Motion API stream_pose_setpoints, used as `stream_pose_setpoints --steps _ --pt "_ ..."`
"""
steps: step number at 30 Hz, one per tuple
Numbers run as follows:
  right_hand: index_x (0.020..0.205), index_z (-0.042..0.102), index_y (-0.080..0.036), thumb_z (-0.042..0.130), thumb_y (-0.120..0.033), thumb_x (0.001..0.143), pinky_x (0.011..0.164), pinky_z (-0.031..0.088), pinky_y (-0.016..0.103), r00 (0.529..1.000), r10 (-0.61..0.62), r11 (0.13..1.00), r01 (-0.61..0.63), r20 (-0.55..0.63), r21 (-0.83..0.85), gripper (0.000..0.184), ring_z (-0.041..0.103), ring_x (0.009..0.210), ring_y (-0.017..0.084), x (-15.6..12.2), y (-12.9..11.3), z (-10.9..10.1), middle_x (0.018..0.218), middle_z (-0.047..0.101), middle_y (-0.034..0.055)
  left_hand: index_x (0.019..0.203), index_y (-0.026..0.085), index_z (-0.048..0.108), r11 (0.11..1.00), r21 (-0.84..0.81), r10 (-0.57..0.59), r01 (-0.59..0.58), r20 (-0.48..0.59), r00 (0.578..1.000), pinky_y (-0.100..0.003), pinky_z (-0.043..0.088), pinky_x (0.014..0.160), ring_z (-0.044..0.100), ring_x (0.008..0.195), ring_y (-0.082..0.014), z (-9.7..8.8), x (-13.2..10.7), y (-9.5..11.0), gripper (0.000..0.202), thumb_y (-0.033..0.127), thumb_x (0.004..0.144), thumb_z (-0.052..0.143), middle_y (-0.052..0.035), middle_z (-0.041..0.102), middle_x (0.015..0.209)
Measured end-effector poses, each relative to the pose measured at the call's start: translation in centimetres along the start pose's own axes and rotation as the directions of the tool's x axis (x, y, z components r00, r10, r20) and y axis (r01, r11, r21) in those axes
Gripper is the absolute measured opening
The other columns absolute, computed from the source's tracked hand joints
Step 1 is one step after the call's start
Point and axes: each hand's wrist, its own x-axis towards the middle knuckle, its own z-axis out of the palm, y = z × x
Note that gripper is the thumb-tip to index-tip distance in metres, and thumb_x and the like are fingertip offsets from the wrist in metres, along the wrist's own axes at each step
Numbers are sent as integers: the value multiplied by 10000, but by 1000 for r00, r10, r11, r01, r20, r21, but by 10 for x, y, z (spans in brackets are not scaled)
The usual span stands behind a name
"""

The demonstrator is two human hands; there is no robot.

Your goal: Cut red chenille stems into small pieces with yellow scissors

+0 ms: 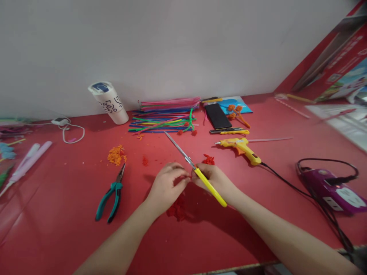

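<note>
My right hand (223, 178) is closed around scissors (207, 182) with yellow handles; their blades point up and to the left, away from me. My left hand (168, 187) has its thumb and fingertips pinched together, meeting the right fingertips. Whatever sits between those fingertips is too small to make out. Below the left hand lies a pile of red fuzzy snippets (176, 210), partly hidden by it. Another little red heap (208, 159) is just beyond my right hand. Fine red scraps (145, 160) are scattered past the left hand.
Pliers (116, 191) and orange snippets (116, 155) lie left. Pipe cleaners (166, 114), a tumbler (110, 103) and a phone (218, 116) are along the wall. Right are a yellow glue gun (241, 147), its cord and a purple power strip (332, 191).
</note>
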Motion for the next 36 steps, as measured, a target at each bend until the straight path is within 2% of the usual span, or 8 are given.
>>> stream_pose_setpoints --steps 5,10,15,26,29,31,34,36 --pt "623 438 -180 447 -210 639 416 249 192 999 -16 999 14 -33 -40 35 315 419 49 0 0 1 479 334 -88 707 189 624 996 -65 -53 56 35 998 -271 389 731 534 768 -161 0 0 3 99 229 729 536 -32 587 765" --pt "631 445 -175 455 -196 632 425 247 192 999 -20 997 17 -45 -76 24 320 444 54 0 -1 0 499 333 -82 658 162 615 954 -229 -168 196 136 976 -245 383 636 523 681 -144 -1 1 5 134 225 730 520 -26 549 697" --pt "632 449 -170 483 -237 643 440 259 190 996 -82 992 78 -44 -95 75 311 484 58 -3 -3 1 530 343 -70 690 151 618 908 -270 -292 320 137 946 -234 365 560 484 589 -120 2 2 4 85 222 667 579 -14 550 675" --pt "651 443 -184 463 -230 664 427 243 200 995 -50 996 44 -84 -76 52 321 438 61 0 4 3 497 337 -79 664 154 600 859 -377 -335 347 101 937 -243 381 601 501 619 -127 5 0 4 84 237 656 593 -9 560 652" --pt "656 435 -184 495 -307 689 449 250 204 990 -107 982 90 -94 -165 141 339 492 72 -3 1 0 551 368 -59 647 154 597 775 -514 -389 367 70 919 -228 380 610 495 617 -113 3 1 2 60 213 640 604 8 556 628" --pt "649 412 -192 511 -378 695 453 244 206 987 -133 952 101 -94 -290 216 330 501 77 -5 -1 -4 559 370 -54 662 155 602 685 -635 -476 358 -18 879 -215 382 635 502 637 -102 0 4 1 68 202 619 627 14 575 648" --pt "674 396 -205 481 -467 715 448 227 214 985 -148 837 76 -91 -542 279 329 463 84 -8 -2 -9 533 397 -52 670 158 599 586 -761 -571 277 -145 808 -188 368 604 479 593 -71 -8 7 -2 88 186 601 645 32 572 631" --pt "735 420 -205 421 -493 752 455 218 224 981 -179 725 78 -78 -684 289 385 461 102 -9 -1 -10 552 467 -28 643 158 589 568 -796 -554 209 -182 812 -179 356 569 459 550 -59 -13 8 -3 57 184 615 632 44 549 584"
